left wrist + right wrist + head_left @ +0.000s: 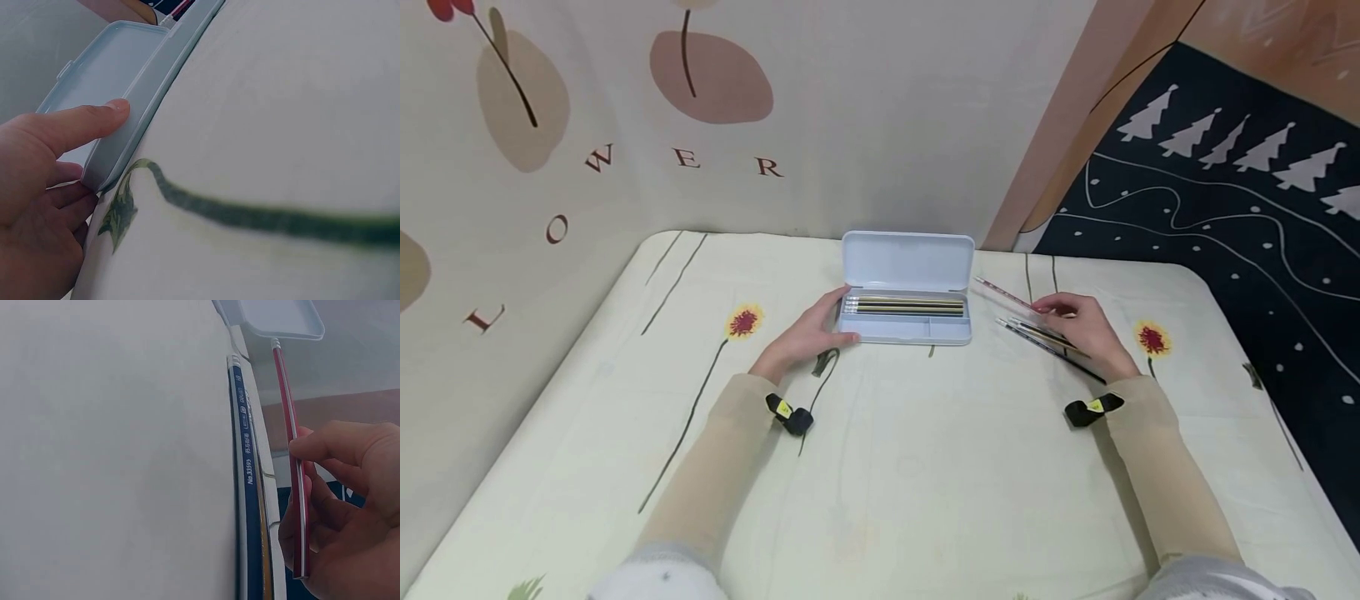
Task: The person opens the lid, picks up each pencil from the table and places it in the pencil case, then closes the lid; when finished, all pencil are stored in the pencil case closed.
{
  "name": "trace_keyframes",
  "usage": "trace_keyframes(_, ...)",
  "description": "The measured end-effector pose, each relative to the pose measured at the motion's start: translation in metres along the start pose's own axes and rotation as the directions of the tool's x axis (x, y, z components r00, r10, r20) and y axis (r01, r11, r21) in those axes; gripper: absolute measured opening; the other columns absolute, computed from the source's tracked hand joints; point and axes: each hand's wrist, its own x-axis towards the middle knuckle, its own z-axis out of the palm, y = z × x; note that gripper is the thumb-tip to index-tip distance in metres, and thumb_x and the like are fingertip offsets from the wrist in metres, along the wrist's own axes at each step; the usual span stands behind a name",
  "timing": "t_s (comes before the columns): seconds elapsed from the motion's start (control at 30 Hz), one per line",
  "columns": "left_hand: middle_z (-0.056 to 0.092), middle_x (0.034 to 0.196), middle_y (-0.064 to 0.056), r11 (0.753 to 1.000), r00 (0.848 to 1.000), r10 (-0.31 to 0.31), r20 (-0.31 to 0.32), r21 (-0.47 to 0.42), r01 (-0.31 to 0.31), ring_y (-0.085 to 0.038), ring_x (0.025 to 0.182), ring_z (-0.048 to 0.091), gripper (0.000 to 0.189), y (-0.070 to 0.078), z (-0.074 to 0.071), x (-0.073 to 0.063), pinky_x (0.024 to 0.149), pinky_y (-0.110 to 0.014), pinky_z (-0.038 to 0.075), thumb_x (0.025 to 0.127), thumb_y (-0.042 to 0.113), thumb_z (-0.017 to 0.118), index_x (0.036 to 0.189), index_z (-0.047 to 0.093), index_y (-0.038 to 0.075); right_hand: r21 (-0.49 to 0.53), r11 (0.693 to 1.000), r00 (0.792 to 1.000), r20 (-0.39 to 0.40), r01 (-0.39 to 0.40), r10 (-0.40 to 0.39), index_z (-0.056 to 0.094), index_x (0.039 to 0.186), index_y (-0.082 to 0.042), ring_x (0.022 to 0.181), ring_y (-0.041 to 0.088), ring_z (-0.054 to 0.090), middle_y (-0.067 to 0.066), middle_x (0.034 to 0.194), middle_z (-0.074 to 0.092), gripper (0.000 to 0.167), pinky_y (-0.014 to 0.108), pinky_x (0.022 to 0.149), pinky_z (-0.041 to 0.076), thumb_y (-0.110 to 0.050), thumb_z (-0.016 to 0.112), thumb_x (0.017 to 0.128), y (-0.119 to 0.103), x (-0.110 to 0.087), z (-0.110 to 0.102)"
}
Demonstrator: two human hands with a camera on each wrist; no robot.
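Left hand (811, 329) grips the left end of an open pale-blue pencil case (951, 341), thumb against the near wall and fingers curled round the end. Right hand (1086, 329) pinches a red pencil (1000, 291) between thumb and fingers, its white tip pointing far left, towards the case. Just below that grip, a dark blue pencil (249, 437) with white lettering lies beside a gold-striped pencil (266, 562) on the cloth-covered bench (925, 467), right of the case. Striped pencils (910, 307) lie side by side in the far long compartment; a divider splits the near part. The lid (910, 260) stands raised at the far side. Yellow-and-red printed flowers (745, 321) mark the cloth left and right.
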Motion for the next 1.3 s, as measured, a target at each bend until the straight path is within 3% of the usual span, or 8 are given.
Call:
trace_keyframes(0.3,0.014,0.16,-0.01,1.0,1.0,-0.024,-0.003,0.012,0.024,-0.028,0.145,0.008,0.09,0.0,0.0,-0.001,0.116,-0.048,0.01,0.088,0.026,0.071,0.156,0.014,0.013,0.012,0.999,0.999,-0.003,0.043,-0.043,0.064,0.118,0.002,0.102,0.029,0.047,0.021,0.114,0.061,0.027,0.035,0.083,0.041,0.0,0.054,0.094,-0.002,-0.001,0.001)
trace_keyframes(0.67,0.015,0.159,-0.011,1.0,1.0,-0.002,0.0,-0.018,0.002,-0.028,0.145,0.008,0.09,0.001,0.0,-0.002,0.116,-0.048,0.009,0.087,0.024,0.072,0.156,0.016,0.012,0.014,0.995,0.995,0.0,0.096,-0.096,0.065,0.115,0.002,0.098,0.027,0.049,0.019,0.112,0.062,0.023,0.034,0.082,0.041,0.0,0.055,0.094,0.002,-0.001,0.003)
trace_keyframes(0.87,0.014,0.16,-0.012,1.0,1.0,0.004,0.002,-0.007,-0.004,-0.029,0.145,0.008,0.09,0.0,-0.001,-0.002,0.116,-0.049,0.009,0.087,0.025,0.072,0.156,0.015,0.011,0.015,0.996,0.996,-0.003,0.088,-0.088,0.066,0.115,0.001,0.096,0.026,0.05,0.017,0.112,0.062,0.022,0.032,0.08,0.042,-0.003,0.057,0.095,0.0,-0.003,0.005)
trace_keyframes(1.3,0.014,0.16,-0.01,1.0,1.0,-0.015,0.004,-0.006,0.015,-0.027,0.145,0.008,0.09,0.0,-0.001,-0.001,0.116,-0.047,0.01,0.087,0.025,0.071,0.156,0.015,0.013,0.017,0.986,0.984,0.052,0.168,-0.169,0.068,0.111,0.001,0.089,0.025,0.052,0.016,0.105,0.064,0.021,0.027,0.074,0.044,0.0,0.061,0.091,-0.016,0.006,0.026)
